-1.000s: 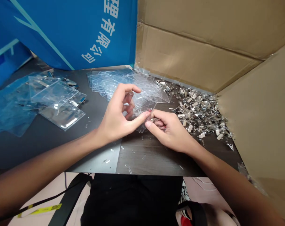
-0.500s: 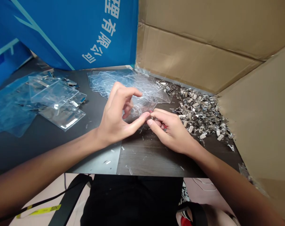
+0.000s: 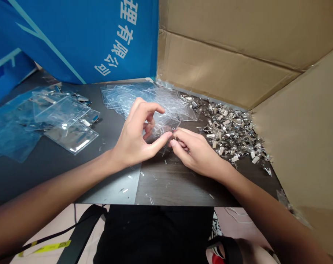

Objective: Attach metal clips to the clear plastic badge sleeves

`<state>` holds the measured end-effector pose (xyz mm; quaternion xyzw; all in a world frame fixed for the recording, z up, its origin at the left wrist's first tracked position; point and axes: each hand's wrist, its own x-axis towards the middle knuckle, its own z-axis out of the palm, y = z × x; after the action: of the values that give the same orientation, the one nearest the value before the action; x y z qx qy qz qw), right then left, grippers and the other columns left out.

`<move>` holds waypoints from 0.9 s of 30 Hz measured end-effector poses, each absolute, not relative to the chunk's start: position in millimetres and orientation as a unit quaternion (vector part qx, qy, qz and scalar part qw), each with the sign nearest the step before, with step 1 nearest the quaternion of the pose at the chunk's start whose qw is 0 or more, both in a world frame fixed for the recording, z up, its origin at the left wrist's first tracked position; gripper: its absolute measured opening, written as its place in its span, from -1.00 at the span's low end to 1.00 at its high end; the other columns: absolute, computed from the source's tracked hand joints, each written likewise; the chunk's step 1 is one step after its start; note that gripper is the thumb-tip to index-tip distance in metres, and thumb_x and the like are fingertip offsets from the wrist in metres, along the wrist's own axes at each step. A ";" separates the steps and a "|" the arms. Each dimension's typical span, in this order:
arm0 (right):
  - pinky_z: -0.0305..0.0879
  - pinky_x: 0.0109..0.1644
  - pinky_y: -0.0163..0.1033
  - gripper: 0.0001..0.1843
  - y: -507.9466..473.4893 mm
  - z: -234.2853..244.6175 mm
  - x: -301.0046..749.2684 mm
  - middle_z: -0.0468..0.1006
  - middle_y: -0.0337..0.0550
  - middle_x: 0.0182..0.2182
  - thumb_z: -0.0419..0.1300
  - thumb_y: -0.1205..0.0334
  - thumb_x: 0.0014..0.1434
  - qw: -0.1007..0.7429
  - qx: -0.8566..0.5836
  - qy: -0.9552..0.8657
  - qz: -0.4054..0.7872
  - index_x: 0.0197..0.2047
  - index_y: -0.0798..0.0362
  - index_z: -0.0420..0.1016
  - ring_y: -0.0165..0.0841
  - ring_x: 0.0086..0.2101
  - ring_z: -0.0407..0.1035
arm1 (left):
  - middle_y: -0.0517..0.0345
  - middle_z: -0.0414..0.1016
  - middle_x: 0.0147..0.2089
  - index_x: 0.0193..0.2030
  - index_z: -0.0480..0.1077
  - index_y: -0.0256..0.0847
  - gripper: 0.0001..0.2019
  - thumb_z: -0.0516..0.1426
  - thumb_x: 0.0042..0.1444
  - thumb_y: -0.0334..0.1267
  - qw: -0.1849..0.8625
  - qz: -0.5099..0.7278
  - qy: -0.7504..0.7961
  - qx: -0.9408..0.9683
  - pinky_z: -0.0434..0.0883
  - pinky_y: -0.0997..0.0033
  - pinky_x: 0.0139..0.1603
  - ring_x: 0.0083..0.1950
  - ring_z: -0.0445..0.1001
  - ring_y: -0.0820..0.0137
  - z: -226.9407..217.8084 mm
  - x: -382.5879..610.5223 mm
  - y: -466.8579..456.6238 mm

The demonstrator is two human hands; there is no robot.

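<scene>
My left hand (image 3: pixel 137 137) and my right hand (image 3: pixel 195 152) meet over the middle of a dark table (image 3: pixel 166 183). The left hand pinches the edge of a clear plastic badge sleeve (image 3: pixel 166 126) between thumb and curled fingers. My right hand is closed with its fingertips pinched on a small metal clip (image 3: pixel 175 138) at the sleeve's punched edge. A spread stack of clear sleeves (image 3: pixel 133 97) lies just behind my hands. To the right, a heap of metal clips (image 3: pixel 232 134) covers the table.
More clear sleeves with clips (image 3: pixel 64 121) lie on blue plastic (image 3: pixel 9 135) at the left. A blue printed board (image 3: pixel 81 40) and cardboard walls (image 3: pixel 224 62) close off the back and right. Small plastic scraps (image 3: pixel 150 198) dot the table's front edge.
Both hands have stayed together at the same spot; the fingers shifted only slightly on the sleeve and clip. The view drifted a little.
</scene>
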<state>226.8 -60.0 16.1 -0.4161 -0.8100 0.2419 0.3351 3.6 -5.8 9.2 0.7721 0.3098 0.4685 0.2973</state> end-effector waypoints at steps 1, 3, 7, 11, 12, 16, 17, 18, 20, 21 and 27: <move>0.10 -0.25 -0.17 -0.66 -59.7 16.4 227.0 0.32 -0.28 -0.37 0.13 0.25 0.54 0.339 -0.418 -0.807 0.245 -0.30 -0.09 0.13 -0.35 -0.38 0.15 | 0.04 0.32 0.02 0.25 0.43 0.05 -0.45 0.48 0.17 -0.22 0.315 0.458 0.296 0.777 0.27 0.32 -0.40 -0.22 0.34 0.33 11.5 3.6 -4.6; 0.11 -0.24 -0.18 -0.69 -59.0 17.3 227.6 0.35 -0.27 -0.36 0.13 0.25 0.54 0.344 -0.420 -0.802 0.252 -0.29 -0.09 0.16 -0.35 -0.37 0.17 | 0.03 0.30 0.07 0.24 0.43 0.02 -0.43 0.48 0.13 -0.28 0.353 0.430 0.279 0.782 0.31 0.35 -0.42 -0.25 0.35 0.39 16.0 3.4 -1.0; 0.14 -0.21 -0.17 -0.76 -57.8 19.0 229.5 0.39 -0.25 -0.33 0.11 0.25 0.55 0.335 -0.424 -0.801 0.259 -0.24 -0.08 0.24 -0.34 -0.35 0.22 | 0.05 0.34 0.02 0.18 0.47 -0.05 -0.41 0.52 0.03 -0.29 0.393 0.414 0.299 0.764 0.37 0.37 -0.39 -0.27 0.32 0.43 19.4 4.4 5.9; 0.17 -0.18 -0.17 -0.79 -56.6 18.0 230.5 0.42 -0.22 -0.29 0.08 0.23 0.58 0.320 -0.425 -0.807 0.255 -0.19 -0.06 0.28 -0.32 -0.32 0.25 | 0.09 0.36 -0.02 0.12 0.46 -0.08 -0.45 0.51 0.02 -0.31 0.402 0.416 0.314 0.753 0.36 0.43 -0.41 -0.30 0.29 0.47 17.0 6.5 5.8; 0.18 -0.18 -0.16 -0.79 -56.3 17.1 230.6 0.43 -0.22 -0.29 0.08 0.23 0.58 0.319 -0.423 -0.810 0.252 -0.19 -0.06 0.29 -0.32 -0.32 0.26 | 0.10 0.35 -0.03 0.11 0.45 -0.08 -0.47 0.50 0.03 -0.31 0.399 0.418 0.317 0.752 0.36 0.44 -0.41 -0.31 0.29 0.48 16.5 6.8 5.0; 0.21 -0.15 -0.16 -0.76 -55.3 13.2 230.7 0.44 -0.20 -0.28 0.04 0.24 0.61 0.328 -0.417 -0.813 0.238 -0.20 -0.06 0.29 -0.31 -0.30 0.29 | 0.13 0.34 -0.04 0.10 0.45 -0.08 -0.51 0.48 0.06 -0.32 0.378 0.418 0.325 0.759 0.34 0.43 -0.40 -0.32 0.28 0.49 15.9 6.7 2.2; 0.22 -0.14 -0.15 -0.75 -55.2 12.4 230.8 0.44 -0.19 -0.28 0.04 0.24 0.61 0.331 -0.417 -0.814 0.232 -0.21 -0.05 0.30 -0.30 -0.29 0.29 | 0.12 0.34 -0.03 0.10 0.46 -0.08 -0.52 0.48 0.07 -0.31 0.372 0.419 0.327 0.761 0.33 0.43 -0.40 -0.32 0.28 0.49 15.9 6.6 1.9; 0.22 -0.14 -0.15 -0.74 -55.1 11.7 230.9 0.45 -0.18 -0.28 0.05 0.24 0.61 0.333 -0.417 -0.815 0.225 -0.21 -0.05 0.31 -0.30 -0.29 0.30 | 0.12 0.34 -0.03 0.10 0.47 -0.08 -0.52 0.48 0.07 -0.30 0.368 0.419 0.330 0.762 0.32 0.43 -0.40 -0.31 0.28 0.48 15.7 6.5 1.9; 0.23 -0.14 -0.15 -0.74 -54.9 11.1 231.4 0.46 -0.17 -0.29 0.05 0.26 0.61 0.336 -0.418 -0.817 0.210 -0.21 -0.04 0.35 -0.29 -0.29 0.31 | 0.10 0.35 -0.04 0.10 0.46 -0.08 -0.53 0.49 0.08 -0.27 0.367 0.420 0.334 0.760 0.31 0.43 -0.41 -0.31 0.28 0.47 14.9 6.4 2.1; 0.24 -0.14 -0.15 -0.74 -54.8 11.1 231.7 0.46 -0.16 -0.28 0.06 0.26 0.61 0.337 -0.419 -0.818 0.203 -0.21 -0.03 0.38 -0.29 -0.28 0.32 | 0.10 0.36 -0.04 0.10 0.46 -0.08 -0.53 0.49 0.09 -0.27 0.368 0.420 0.334 0.760 0.31 0.43 -0.41 -0.31 0.28 0.47 14.4 6.3 2.2; 0.29 -0.11 -0.15 -0.71 -54.0 13.6 234.0 0.55 -0.12 -0.26 0.07 0.29 0.61 0.326 -0.425 -0.820 0.203 -0.21 0.00 0.48 -0.28 -0.25 0.41 | 0.11 0.38 -0.04 0.11 0.48 -0.09 -0.56 0.46 0.13 -0.28 0.356 0.404 0.318 0.780 0.46 0.40 -0.31 -0.29 0.35 0.46 16.0 4.6 2.2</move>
<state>234.0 -54.0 13.6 -0.4253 -0.8195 0.2028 0.3263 4.6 2.2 16.0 0.7802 0.3184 0.4037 0.3563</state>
